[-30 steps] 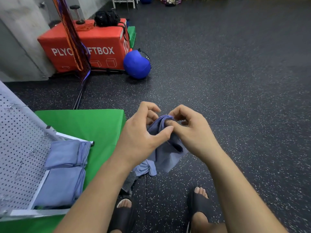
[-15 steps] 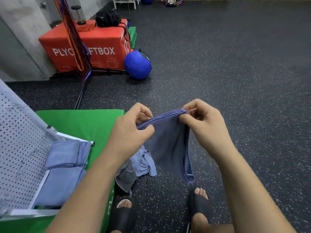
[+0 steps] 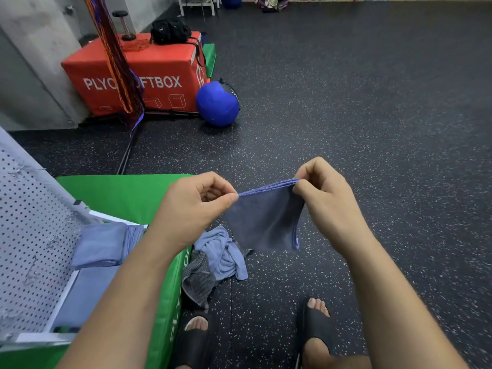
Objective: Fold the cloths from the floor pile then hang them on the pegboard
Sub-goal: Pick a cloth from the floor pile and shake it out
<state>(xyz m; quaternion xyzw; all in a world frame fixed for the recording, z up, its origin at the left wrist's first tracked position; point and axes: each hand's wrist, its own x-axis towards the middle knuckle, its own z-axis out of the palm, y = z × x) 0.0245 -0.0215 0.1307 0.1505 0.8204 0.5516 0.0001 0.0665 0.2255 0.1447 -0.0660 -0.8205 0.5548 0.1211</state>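
Note:
I hold a blue cloth (image 3: 266, 222) stretched in the air by its doubled top edge. My left hand (image 3: 197, 203) pinches its left corner and my right hand (image 3: 322, 190) pinches its right corner. The cloth hangs folded below my hands. Beneath it on the floor lies the pile (image 3: 215, 259), a crumpled light blue cloth and a grey one. At the left, the white pegboard (image 3: 29, 235) leans tilted. Two folded blue cloths (image 3: 103, 243) rest against its lower part.
A green soft box (image 3: 127, 195) stands under the pegboard at my left. Farther back are a red plyo box (image 3: 149, 75) and a blue ball (image 3: 217, 103). Orange and purple bands (image 3: 117, 62) hang in front of the red box. My sandalled feet (image 3: 316, 328) stand on dark speckled floor.
My hands have moved apart from a bunched grip, pulling the cloth's top edge taut between them. The cloth now hangs spread and folded instead of crumpled.

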